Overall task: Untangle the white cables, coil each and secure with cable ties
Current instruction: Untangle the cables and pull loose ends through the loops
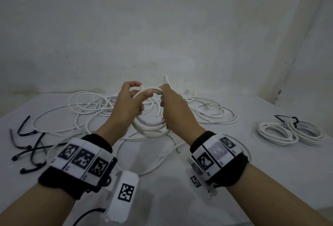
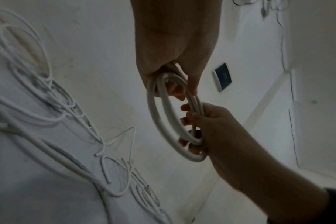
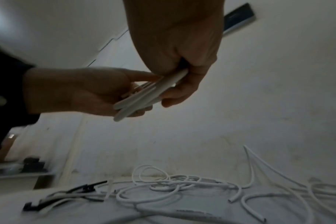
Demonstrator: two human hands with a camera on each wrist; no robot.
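Observation:
I hold a coil of thick white cable (image 1: 150, 129) in the air above the table, upright between both hands. My left hand (image 1: 132, 99) grips its upper left side, thumb and forefinger pinching near a short white end. My right hand (image 1: 170, 103) curls round the right side. In the left wrist view the coil (image 2: 159, 118) hangs from the left hand (image 2: 173, 53), with the right hand's fingers (image 2: 190, 119) hooked through the loops. In the right wrist view both hands pinch the coil (image 3: 144, 97) edge-on. A tangle of loose white cables (image 1: 90, 110) lies on the table behind and below.
Several black cable ties (image 1: 30, 146) lie at the table's left, also low in the right wrist view as black cable ties (image 3: 67, 195). Two finished white coils (image 1: 290, 132), bound with black ties, sit at the right. A white wall stands close behind the table (image 1: 180, 198).

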